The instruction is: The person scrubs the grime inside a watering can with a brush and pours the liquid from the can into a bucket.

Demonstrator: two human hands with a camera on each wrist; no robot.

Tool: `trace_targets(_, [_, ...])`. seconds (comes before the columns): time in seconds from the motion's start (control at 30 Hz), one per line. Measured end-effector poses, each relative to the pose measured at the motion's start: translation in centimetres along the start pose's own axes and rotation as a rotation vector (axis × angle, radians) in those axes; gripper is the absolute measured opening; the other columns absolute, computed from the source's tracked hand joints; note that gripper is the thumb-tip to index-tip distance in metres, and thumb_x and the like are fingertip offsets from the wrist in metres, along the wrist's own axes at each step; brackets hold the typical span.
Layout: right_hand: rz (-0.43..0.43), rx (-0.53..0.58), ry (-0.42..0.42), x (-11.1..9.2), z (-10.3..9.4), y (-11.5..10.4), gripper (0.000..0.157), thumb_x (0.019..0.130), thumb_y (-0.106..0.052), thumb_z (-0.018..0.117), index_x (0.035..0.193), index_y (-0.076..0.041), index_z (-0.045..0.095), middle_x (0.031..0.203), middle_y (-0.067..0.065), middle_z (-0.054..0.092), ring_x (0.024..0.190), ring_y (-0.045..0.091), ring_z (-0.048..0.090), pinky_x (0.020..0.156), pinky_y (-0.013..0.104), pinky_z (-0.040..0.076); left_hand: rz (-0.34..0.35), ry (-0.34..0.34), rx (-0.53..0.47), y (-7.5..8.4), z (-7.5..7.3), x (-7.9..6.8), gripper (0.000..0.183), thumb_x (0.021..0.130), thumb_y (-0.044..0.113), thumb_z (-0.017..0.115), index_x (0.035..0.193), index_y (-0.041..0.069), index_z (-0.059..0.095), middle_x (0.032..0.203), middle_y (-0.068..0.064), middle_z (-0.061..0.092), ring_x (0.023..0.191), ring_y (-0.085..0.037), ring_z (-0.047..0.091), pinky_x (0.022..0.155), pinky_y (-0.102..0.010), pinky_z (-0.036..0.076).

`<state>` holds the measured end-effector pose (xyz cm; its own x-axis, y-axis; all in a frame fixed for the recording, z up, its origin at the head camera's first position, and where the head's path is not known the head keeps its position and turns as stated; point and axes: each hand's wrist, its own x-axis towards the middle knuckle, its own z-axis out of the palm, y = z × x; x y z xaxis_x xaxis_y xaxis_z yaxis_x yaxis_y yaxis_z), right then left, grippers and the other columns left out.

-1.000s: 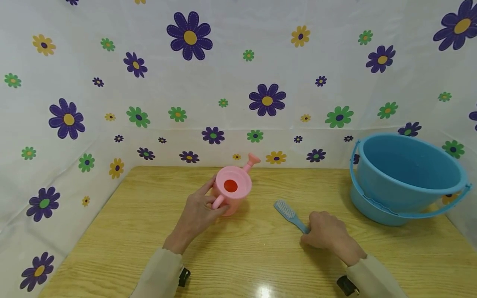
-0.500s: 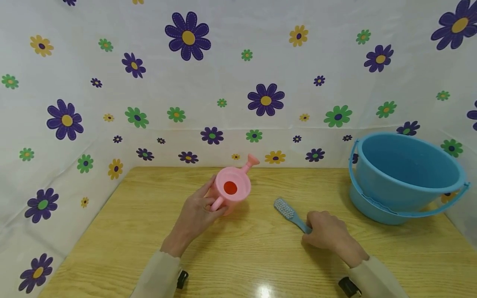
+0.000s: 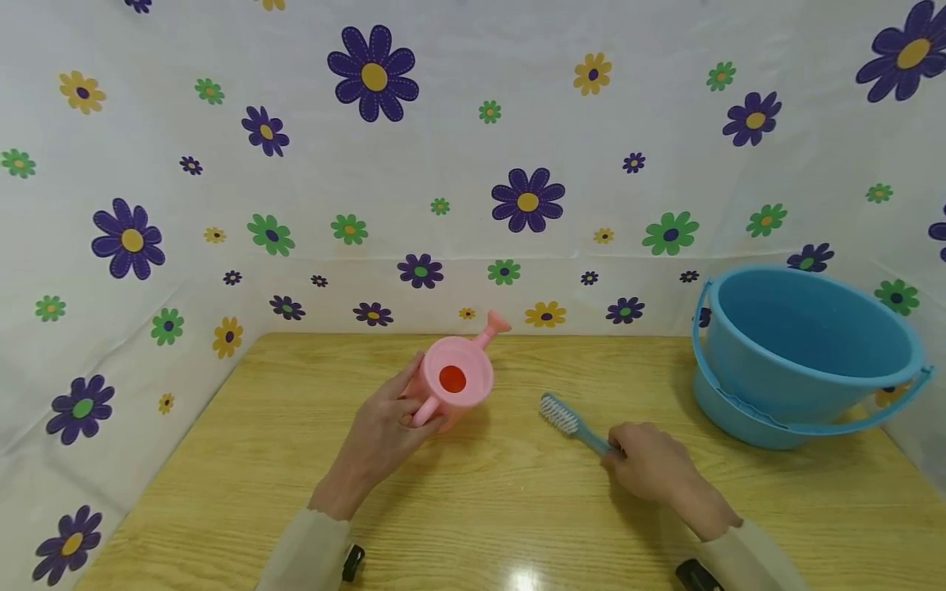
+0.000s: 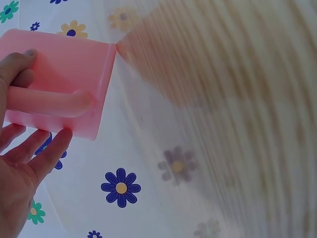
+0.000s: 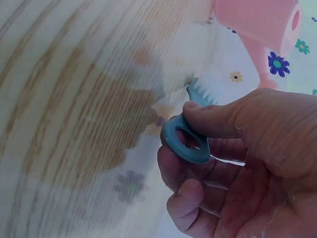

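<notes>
A pink toy watering can [image 3: 458, 377] stands mid-table in the head view, red inside, its spout aimed to the back right. My left hand [image 3: 380, 427] grips its body around the handle side. The left wrist view shows the thumb and fingers on either side of the loop handle [image 4: 49, 102], with one corner of the base right at the tabletop. To the right, my right hand [image 3: 654, 464] pinches the handle of a blue brush [image 3: 562, 414] with white bristles. In the right wrist view its handle end [image 5: 185, 144] has an oval hole, between thumb and fingers.
A large blue bucket [image 3: 805, 353] with its handle hanging down in front stands at the table's right. The wood-grain table [image 3: 488, 525] meets a white flowered sheet [image 3: 414, 164] at the back and sides.
The brush has rolled in my right hand, so its bristles now face more to the left and front. The watering can has shifted slightly left and nearer, still held by my left hand.
</notes>
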<state>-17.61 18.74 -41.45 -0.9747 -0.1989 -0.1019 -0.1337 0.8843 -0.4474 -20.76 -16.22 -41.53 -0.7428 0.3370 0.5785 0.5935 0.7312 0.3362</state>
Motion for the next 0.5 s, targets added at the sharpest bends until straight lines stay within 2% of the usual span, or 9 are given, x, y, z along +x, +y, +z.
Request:
trace_targets(0.33, [-0.009,0.032,0.055,-0.06,-0.05,0.47,0.015,0.096,-0.009,0.065,0.081,-0.008,0.063,0.065,-0.001,0.052,0.055,0.014,0.046,0.048,0.026,0.035,-0.006,0.008,0.016,-0.03,-0.1,-0.33,0.029,0.073,0.012,0.093,0.091,-0.006,0.08,0.153,-0.02,0.052,0.134,-0.04,0.059,0.102,-0.046,0.056])
trace_targets(0.5, [-0.051,0.022,0.086,0.08,-0.26,0.67,0.005,0.098,-0.003,0.06,0.097,0.0,0.065,0.071,0.002,0.058,0.06,0.014,0.049,0.051,0.026,0.038,0.029,0.03,0.008,-0.05,-0.01,-0.35,0.027,0.07,0.012,0.095,0.084,-0.005,0.079,0.151,-0.021,0.054,0.132,-0.041,0.06,0.1,-0.045,0.057])
